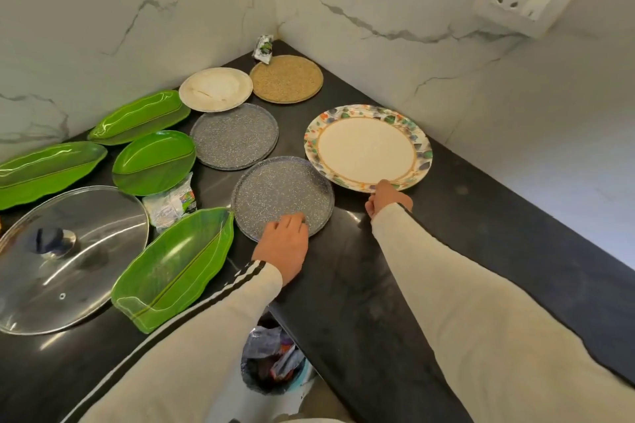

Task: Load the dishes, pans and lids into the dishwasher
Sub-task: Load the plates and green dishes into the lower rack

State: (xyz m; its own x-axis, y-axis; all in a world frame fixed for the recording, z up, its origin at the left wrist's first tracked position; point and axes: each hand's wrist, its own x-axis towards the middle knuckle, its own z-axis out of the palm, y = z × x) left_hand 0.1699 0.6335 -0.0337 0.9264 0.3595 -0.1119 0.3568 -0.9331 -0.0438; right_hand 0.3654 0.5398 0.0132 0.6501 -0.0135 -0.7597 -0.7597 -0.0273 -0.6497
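Your right hand pinches the near rim of the floral plate, which lies flat toward the counter's right edge. Your left hand has bent fingers on the near rim of the grey plate just beside it. I cannot tell whether the thumb is under the edge, so that grip is unsure. Both plates look stiff, glazed and breakable, and they likely slide on the polished top, so get fingertips under the rim and the thumb on top before lifting. The floral one is wide and probably the heavier of the two. The leaf dishes near the left edge hold nothing and look light, while the glass lid is best taken by its knob. Below the front edge, a bag holds wrappers.
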